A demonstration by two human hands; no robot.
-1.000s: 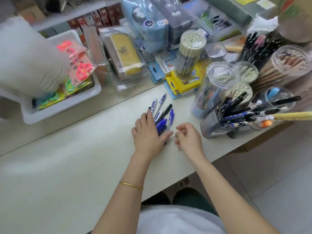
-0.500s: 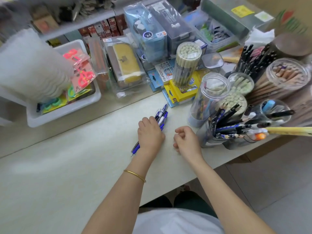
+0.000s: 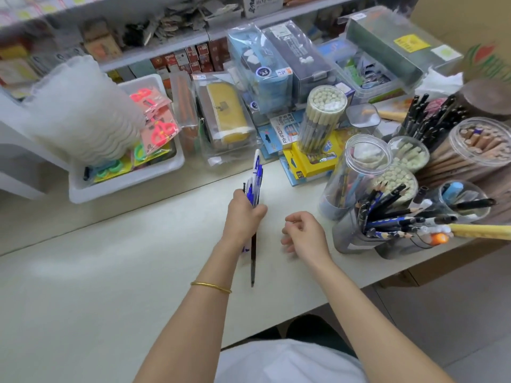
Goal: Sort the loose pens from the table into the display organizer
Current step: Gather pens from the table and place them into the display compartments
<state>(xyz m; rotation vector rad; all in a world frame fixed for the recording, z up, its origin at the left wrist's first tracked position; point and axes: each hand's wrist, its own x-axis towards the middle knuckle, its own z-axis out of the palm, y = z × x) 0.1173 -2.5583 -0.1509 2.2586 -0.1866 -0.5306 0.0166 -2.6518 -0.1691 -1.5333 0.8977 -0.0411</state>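
My left hand (image 3: 244, 217) grips a bundle of several blue, white and black pens (image 3: 255, 181) in its fist, lifted off the pale table (image 3: 110, 272). The pens stand nearly on end: caps stick out above the fist, and dark barrels (image 3: 253, 261) reach down below it. My right hand (image 3: 302, 234) hovers just to the right with fingers loosely curled and nothing in it. The display organizer (image 3: 359, 239), a grey multi-cup holder full of pens and pencils, stands at the table's right edge, right of my right hand.
Clear jars of pens and pencils (image 3: 356, 172) crowd the right side. Boxed stationery (image 3: 312, 158) and pencil cases (image 3: 226, 117) line the back. A white tray with scissors (image 3: 124, 181) sits at the back left. The table's front edge runs below my arms.
My left hand gathered the pens lying on the table, closed round them and raised them nearly upright. My right hand loosened from a fist and drifted slightly right.
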